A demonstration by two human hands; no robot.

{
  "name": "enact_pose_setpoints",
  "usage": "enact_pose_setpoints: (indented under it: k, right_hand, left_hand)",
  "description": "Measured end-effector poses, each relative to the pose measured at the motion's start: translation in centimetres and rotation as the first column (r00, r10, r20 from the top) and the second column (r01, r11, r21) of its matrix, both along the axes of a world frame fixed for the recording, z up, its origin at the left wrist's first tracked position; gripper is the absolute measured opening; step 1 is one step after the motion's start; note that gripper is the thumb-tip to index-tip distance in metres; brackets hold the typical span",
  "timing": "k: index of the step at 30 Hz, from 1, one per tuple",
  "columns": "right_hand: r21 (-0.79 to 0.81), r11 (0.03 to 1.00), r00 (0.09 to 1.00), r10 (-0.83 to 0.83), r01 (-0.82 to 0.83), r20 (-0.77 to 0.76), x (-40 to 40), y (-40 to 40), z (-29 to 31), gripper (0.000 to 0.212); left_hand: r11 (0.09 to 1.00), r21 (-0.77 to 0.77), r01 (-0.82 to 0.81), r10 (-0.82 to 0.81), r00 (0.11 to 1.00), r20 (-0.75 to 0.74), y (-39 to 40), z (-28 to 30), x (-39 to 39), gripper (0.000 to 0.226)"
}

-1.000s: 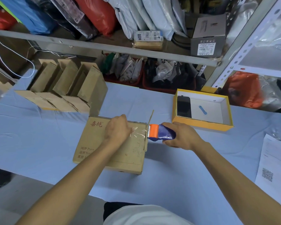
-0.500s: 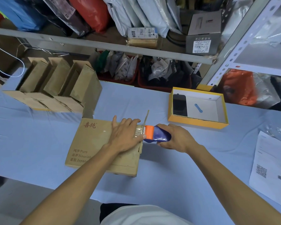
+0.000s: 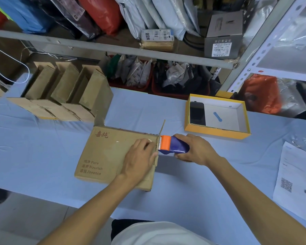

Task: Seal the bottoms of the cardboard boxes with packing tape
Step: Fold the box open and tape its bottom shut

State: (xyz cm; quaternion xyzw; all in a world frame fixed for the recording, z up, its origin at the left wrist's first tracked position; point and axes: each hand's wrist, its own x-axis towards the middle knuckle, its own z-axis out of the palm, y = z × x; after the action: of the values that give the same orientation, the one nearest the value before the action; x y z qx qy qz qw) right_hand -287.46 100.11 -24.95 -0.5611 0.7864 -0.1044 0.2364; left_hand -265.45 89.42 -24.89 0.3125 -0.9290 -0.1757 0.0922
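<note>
L hand (image 3: 140, 156) lies flat, fingers straight, on the cardboard box (image 3: 113, 152) mid-table (image 3: 42, 156) — pressing near its right edge. R hand (image 3: 196, 151) has a closed grip round the blue-orange tape dispenser (image 3: 171, 147) — blade at box edge.

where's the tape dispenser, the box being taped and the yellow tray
tape dispenser (image 3: 173, 147), head view, on its blue body
cardboard box (image 3: 109, 152), head view, on its bare top face
yellow tray (image 3: 216, 132), head view, on its near outer wall
</note>
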Motion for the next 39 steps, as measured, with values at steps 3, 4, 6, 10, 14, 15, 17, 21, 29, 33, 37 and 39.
enact_pose_setpoints:
  k: [3,4,6,10,14,15,17,21,29,33,37,39]
  right_hand:
    - [0.002,1.0,0.999,-0.013,0.013,-0.031,0.2,0.1,0.1,0.072]
    - [0.005,1.0,0.999,-0.018,0.019,-0.041,0.3,0.1,0.1,0.072]
    - [0.011,1.0,0.998,-0.027,0.028,-0.05,0.4,0.3,0.2,0.072]
    - [0.021,0.999,0.998,-0.029,0.03,-0.061,0.1,1.1,0.5,0.074]
    - [0.059,0.998,0.997,-0.025,0.029,-0.075,-1.4,3.1,0.8,0.075]
    - [0.076,0.996,0.996,-0.027,0.034,-0.09,-2.1,3.9,0.9,0.074]
    - [0.091,0.995,0.994,-0.03,0.04,-0.109,-2.9,4.9,1.1,0.074]
    - [0.13,0.991,0.983,0.059,-0.036,-0.173,-2.2,2.8,1.2,0.075]
    - [0.19,0.981,0.977,0.087,-0.049,-0.196,0.3,0.1,0.5,0.075]
    - [0.201,0.979,0.978,0.08,-0.041,-0.191,1.6,-1.0,0.4,0.068]
    - [0.245,0.967,0.947,0.145,-0.073,-0.288,2.7,-3.6,1.5,0.052]
    - [0.282,0.954,0.892,0.214,-0.103,-0.397,3.2,-4.9,2.2,0.047]
  left_hand:
    - [1.0,0.001,-0.024,0.024,0.999,-0.031,0.9,-0.3,0.5,0.037]
    - [1.0,-0.003,-0.016,0.016,0.999,-0.034,1.0,-0.3,0.6,0.04]
    - [1.0,0.013,-0.012,0.012,0.999,-0.034,1.0,-0.3,0.7,0.049]
    - [0.996,0.029,-0.088,0.089,0.993,-0.072,0.7,-0.1,0.7,0.051]
    - [0.991,-0.002,-0.137,0.136,0.987,-0.081,0.7,-0.2,0.5,0.044]
    - [0.99,-0.003,-0.138,0.137,0.986,-0.091,0.7,-0.2,0.6,0.041]
    - [0.996,0.011,-0.09,0.091,0.991,-0.102,0.8,-0.2,0.6,0.036]
    - [0.994,0.088,-0.062,0.072,0.989,-0.126,0.2,-0.1,-0.2,0.021]
    - [0.943,0.311,-0.123,0.189,0.963,-0.193,-2.3,0.2,-1.3,0.01]
    - [0.954,0.257,-0.154,0.204,0.962,-0.182,-2.3,-0.8,-1.2,0.01]
    - [0.96,0.229,-0.159,0.192,0.972,-0.132,-2.4,-1.0,-1.5,0.024]
    - [0.969,0.191,-0.157,0.176,0.981,-0.087,-2.3,-0.8,-1.6,0.034]
